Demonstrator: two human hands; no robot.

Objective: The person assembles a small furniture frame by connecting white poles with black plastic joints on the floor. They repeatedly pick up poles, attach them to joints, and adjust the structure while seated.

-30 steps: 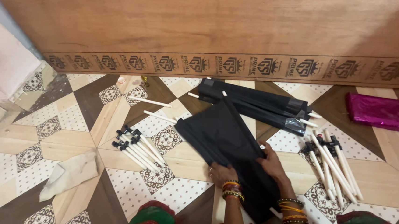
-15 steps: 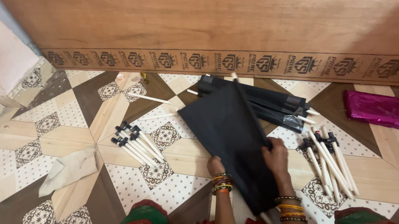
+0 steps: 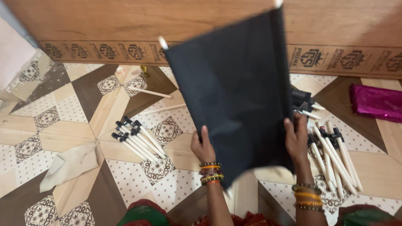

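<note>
Black cloth panel [image 3: 236, 82] raised between both hands, fingers [image 3: 203, 136] gripping its lower edges.

Open tiled floor [image 3: 30, 129] at left, passable between the pale cloth [image 3: 70, 164] and the bundle of white rods with black tips [image 3: 138, 139]. Blocked ahead by the raised black fabric panel [image 3: 233, 87], gripped at its lower edge by left hand [image 3: 204, 148] and right hand [image 3: 297, 139]. Right side crowded: more white rods [image 3: 334, 160], then a magenta pouch [image 3: 388, 105]. Closed off behind by the wooden board [image 3: 99, 11]
</note>
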